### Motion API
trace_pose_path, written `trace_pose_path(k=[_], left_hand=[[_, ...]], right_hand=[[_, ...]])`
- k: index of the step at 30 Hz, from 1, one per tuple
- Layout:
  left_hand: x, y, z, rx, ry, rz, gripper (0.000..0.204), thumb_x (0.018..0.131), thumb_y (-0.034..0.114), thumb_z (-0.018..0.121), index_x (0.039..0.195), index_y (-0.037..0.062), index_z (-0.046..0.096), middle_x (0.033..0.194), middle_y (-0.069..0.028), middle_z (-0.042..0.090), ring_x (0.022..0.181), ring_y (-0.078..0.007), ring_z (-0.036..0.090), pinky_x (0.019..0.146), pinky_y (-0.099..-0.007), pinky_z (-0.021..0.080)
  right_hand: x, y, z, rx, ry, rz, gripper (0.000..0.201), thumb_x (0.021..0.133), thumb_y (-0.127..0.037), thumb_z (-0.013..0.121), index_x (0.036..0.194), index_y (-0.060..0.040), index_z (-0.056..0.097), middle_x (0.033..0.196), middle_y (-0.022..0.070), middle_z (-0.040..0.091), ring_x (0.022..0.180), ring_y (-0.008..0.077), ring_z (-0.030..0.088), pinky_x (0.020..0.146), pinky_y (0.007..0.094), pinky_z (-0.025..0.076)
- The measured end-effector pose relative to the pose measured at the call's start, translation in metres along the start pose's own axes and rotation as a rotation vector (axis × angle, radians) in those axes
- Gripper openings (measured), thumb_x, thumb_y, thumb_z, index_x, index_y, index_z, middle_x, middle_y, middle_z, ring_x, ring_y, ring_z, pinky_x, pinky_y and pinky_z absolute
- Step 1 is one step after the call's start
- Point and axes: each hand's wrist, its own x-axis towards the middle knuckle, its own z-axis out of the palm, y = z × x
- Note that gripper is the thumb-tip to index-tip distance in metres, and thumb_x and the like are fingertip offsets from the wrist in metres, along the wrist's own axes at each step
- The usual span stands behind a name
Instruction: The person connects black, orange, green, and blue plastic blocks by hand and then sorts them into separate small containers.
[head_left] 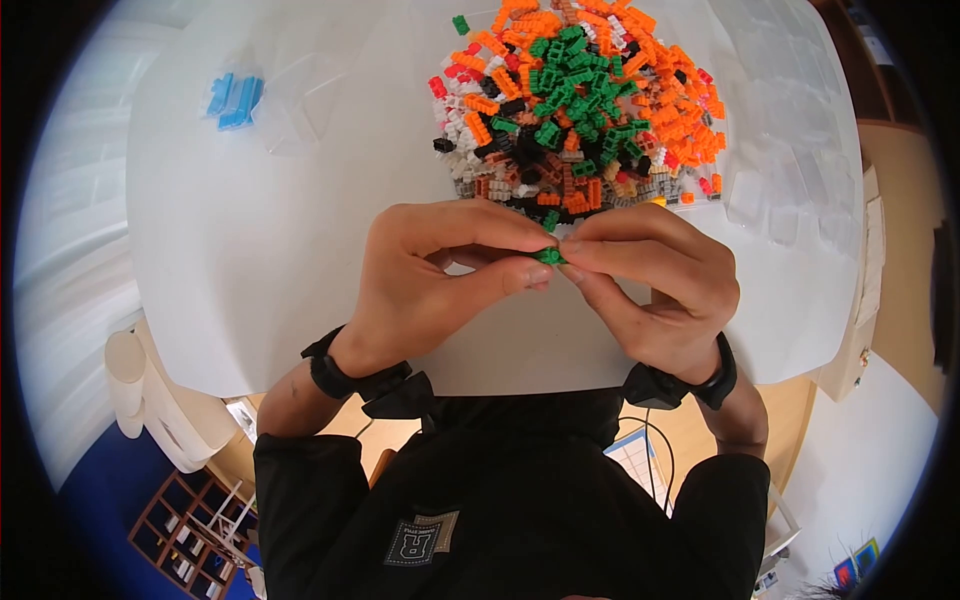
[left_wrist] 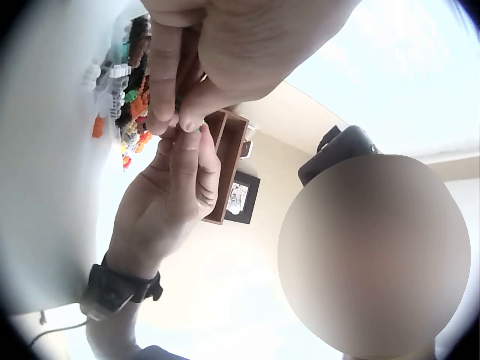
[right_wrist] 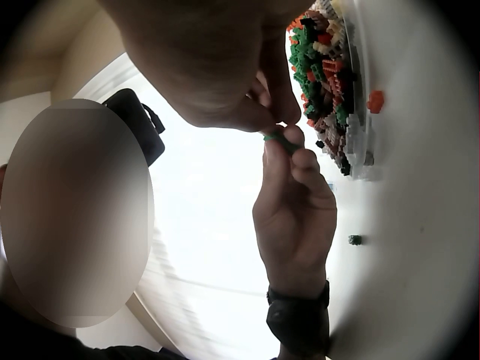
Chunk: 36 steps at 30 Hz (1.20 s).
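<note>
Both hands meet over the table just in front of a heap of small bricks [head_left: 590, 110]. A small green brick piece [head_left: 549, 256] is pinched between the thumb and forefinger of the left hand [head_left: 440, 275]. The right hand [head_left: 665, 280] pinches the same piece from the other side, fingertips close to the left ones. In the right wrist view the green piece [right_wrist: 282, 142] shows between the fingertips of both hands. Fingers cover most of it, so its exact shape cannot be told.
Blue pieces [head_left: 236, 101] in clear wrapping lie at the back left of the white table [head_left: 250, 300]. Clear plastic trays [head_left: 790, 130] stand at the right. One green brick [head_left: 460, 25] lies behind the heap, another [right_wrist: 355, 240] apart from it.
</note>
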Motion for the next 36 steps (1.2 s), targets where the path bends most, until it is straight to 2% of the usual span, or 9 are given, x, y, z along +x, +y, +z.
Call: trace_pose_path(k=[8, 11, 13, 14, 16, 28, 30, 33, 36], left_hand=[[0.0014, -0.0018, -0.0018, 0.108, 0.000, 0.058, 0.018, 0.078, -0.004, 0.071, 0.096, -0.0027, 0.069, 0.093, -0.0115, 0.069, 0.081, -0.0148, 0.067, 0.071, -0.0246, 0.056], [0.0023, -0.0029, -0.0027, 0.197, 0.000, 0.144, 0.019, 0.077, -0.005, 0.071, 0.096, -0.0024, 0.069, 0.093, -0.0114, 0.069, 0.081, -0.0145, 0.067, 0.071, -0.0245, 0.055], [0.0016, -0.0004, -0.0023, 0.190, -0.022, 0.115, 0.022, 0.075, -0.014, 0.068, 0.095, -0.0074, 0.066, 0.097, -0.0202, 0.067, 0.082, -0.0244, 0.069, 0.071, -0.0308, 0.058], [0.0012, 0.0001, -0.0017, 0.191, -0.023, 0.115, 0.022, 0.075, -0.014, 0.068, 0.095, -0.0074, 0.066, 0.097, -0.0202, 0.067, 0.082, -0.0244, 0.069, 0.071, -0.0308, 0.058], [0.0006, 0.0008, -0.0015, 0.034, 0.018, -0.029, 0.021, 0.077, -0.006, 0.071, 0.097, -0.0037, 0.069, 0.094, -0.0123, 0.069, 0.083, -0.0160, 0.067, 0.072, -0.0252, 0.055], [0.0017, 0.0008, -0.0033, -0.054, -0.007, -0.002, 0.020, 0.077, -0.006, 0.072, 0.096, -0.0040, 0.068, 0.095, -0.0131, 0.068, 0.085, -0.0168, 0.067, 0.074, -0.0263, 0.056], [0.0019, 0.0009, -0.0038, -0.054, -0.014, 0.000, 0.020, 0.077, -0.005, 0.072, 0.096, -0.0037, 0.068, 0.095, -0.0129, 0.068, 0.085, -0.0168, 0.067, 0.074, -0.0261, 0.056], [0.0019, 0.0014, -0.0037, -0.057, -0.025, 0.003, 0.020, 0.077, -0.005, 0.072, 0.097, -0.0033, 0.068, 0.095, -0.0129, 0.068, 0.085, -0.0168, 0.067, 0.074, -0.0259, 0.056], [0.0020, 0.0010, -0.0041, -0.057, -0.028, 0.007, 0.020, 0.077, -0.006, 0.072, 0.097, -0.0031, 0.069, 0.095, -0.0131, 0.068, 0.085, -0.0167, 0.067, 0.073, -0.0256, 0.056]], right_hand=[[-0.0007, -0.0010, 0.0021, -0.004, 0.016, 0.023, 0.025, 0.065, 0.010, 0.073, 0.086, -0.0028, 0.070, 0.079, 0.0093, 0.066, 0.063, 0.0185, 0.063, 0.054, 0.0253, 0.049], [-0.0013, -0.0011, 0.0030, -0.001, 0.023, 0.027, 0.025, 0.066, 0.010, 0.073, 0.087, -0.0027, 0.070, 0.079, 0.0092, 0.066, 0.064, 0.0187, 0.063, 0.054, 0.0255, 0.050], [-0.0021, -0.0008, 0.0025, 0.000, 0.022, 0.026, 0.025, 0.066, 0.010, 0.072, 0.087, -0.0027, 0.070, 0.080, 0.0092, 0.066, 0.064, 0.0189, 0.063, 0.054, 0.0255, 0.050], [-0.0023, -0.0005, 0.0023, -0.002, 0.021, 0.026, 0.025, 0.066, 0.010, 0.073, 0.087, -0.0026, 0.070, 0.080, 0.0092, 0.066, 0.064, 0.0188, 0.064, 0.054, 0.0256, 0.050], [-0.0024, -0.0004, 0.0023, -0.003, 0.020, 0.027, 0.025, 0.066, 0.010, 0.073, 0.087, -0.0026, 0.070, 0.080, 0.0091, 0.066, 0.064, 0.0188, 0.064, 0.055, 0.0257, 0.050], [-0.0006, -0.0006, 0.0022, 0.109, 0.034, 0.066, 0.025, 0.065, 0.011, 0.073, 0.086, -0.0028, 0.070, 0.079, 0.0093, 0.067, 0.066, 0.0173, 0.065, 0.057, 0.0248, 0.050], [-0.0016, -0.0016, 0.0038, 0.140, 0.067, 0.125, 0.025, 0.064, 0.011, 0.073, 0.085, -0.0023, 0.069, 0.079, 0.0096, 0.067, 0.067, 0.0178, 0.065, 0.058, 0.0252, 0.051], [-0.0012, 0.0018, 0.0021, 0.108, 0.044, 0.048, 0.026, 0.063, 0.012, 0.073, 0.084, -0.0023, 0.069, 0.079, 0.0096, 0.067, 0.068, 0.0180, 0.065, 0.059, 0.0253, 0.051], [-0.0009, 0.0001, 0.0019, 0.100, 0.031, 0.057, 0.026, 0.063, 0.012, 0.073, 0.084, -0.0025, 0.069, 0.080, 0.0096, 0.067, 0.069, 0.0182, 0.066, 0.059, 0.0253, 0.052]])
